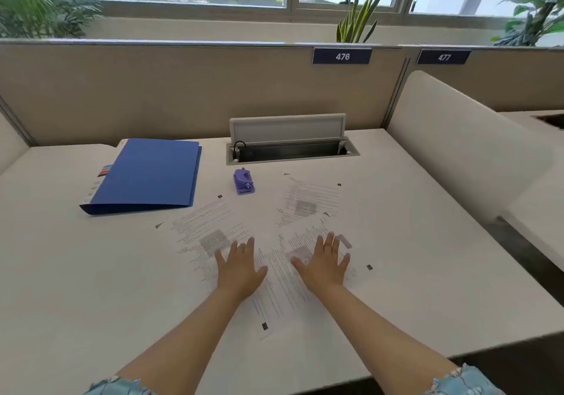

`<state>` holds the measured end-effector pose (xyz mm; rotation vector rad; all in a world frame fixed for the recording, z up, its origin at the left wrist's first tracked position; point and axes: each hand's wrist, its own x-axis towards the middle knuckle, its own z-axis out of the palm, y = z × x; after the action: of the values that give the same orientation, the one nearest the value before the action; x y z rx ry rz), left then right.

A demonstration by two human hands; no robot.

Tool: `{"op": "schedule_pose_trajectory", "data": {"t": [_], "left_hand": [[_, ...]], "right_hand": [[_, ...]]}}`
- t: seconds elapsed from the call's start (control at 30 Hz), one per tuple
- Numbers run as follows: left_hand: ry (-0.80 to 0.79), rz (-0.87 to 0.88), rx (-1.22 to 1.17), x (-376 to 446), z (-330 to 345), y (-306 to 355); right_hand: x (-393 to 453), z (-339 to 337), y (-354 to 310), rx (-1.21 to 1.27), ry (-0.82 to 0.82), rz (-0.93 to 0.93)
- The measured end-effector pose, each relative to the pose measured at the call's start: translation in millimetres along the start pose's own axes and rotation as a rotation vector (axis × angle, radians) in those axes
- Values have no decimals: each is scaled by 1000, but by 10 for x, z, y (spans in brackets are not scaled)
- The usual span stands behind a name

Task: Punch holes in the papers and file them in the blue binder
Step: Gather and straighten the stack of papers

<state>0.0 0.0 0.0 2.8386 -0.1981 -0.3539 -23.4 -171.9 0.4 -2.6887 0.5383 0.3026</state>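
Note:
Several printed papers (308,208) lie spread and overlapping on the white desk (91,266). My left hand (239,268) rests flat on the papers with fingers apart, holding nothing. My right hand (325,265) lies flat on them too, fingers spread. A small purple hole punch (243,181) stands beyond the papers, well ahead of both hands. The blue binder (149,176) lies closed at the far left of the desk, out past my left hand.
An open cable tray (291,150) with a raised lid sits at the back of the desk. Beige partition panels (183,89) wall the back and right side. The desk's front edge runs near my forearms.

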Motion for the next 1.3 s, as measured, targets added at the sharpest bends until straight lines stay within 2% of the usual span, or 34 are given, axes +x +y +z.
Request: {"op": "schedule_pose_trajectory", "data": {"t": [0.17,0.27,0.37,0.47,0.73,0.87,0.93,1.07,1.17,1.3], "left_hand": [[57,-79,-72,181,-46,154],[23,-109,-123,293,-62,181],[-18,-63,-154,389,-11,260],[-30,-44,-90,511,41,366],[-131,-122,171,791,-16,557],[-169,-156,202,899,-80,581],[-139,-174,197,943,-107,589],[46,-140,146,957,-122,615],[101,-150,-101,886,-186,620],[220,-202,-298,728,-404,543]], "right_hand": [[316,-187,145,-96,-71,-50],[533,-331,275,-100,-143,-13],[684,-391,369,-133,-248,-2],[745,-357,405,-185,-330,-33],[793,-319,450,-255,-340,-59],[800,-312,460,-255,-348,-50],[803,-327,449,-255,-352,-53],[789,-374,418,-270,-351,-75],[807,-412,400,-249,-343,-93],[860,-544,321,-58,-256,-96]]}}
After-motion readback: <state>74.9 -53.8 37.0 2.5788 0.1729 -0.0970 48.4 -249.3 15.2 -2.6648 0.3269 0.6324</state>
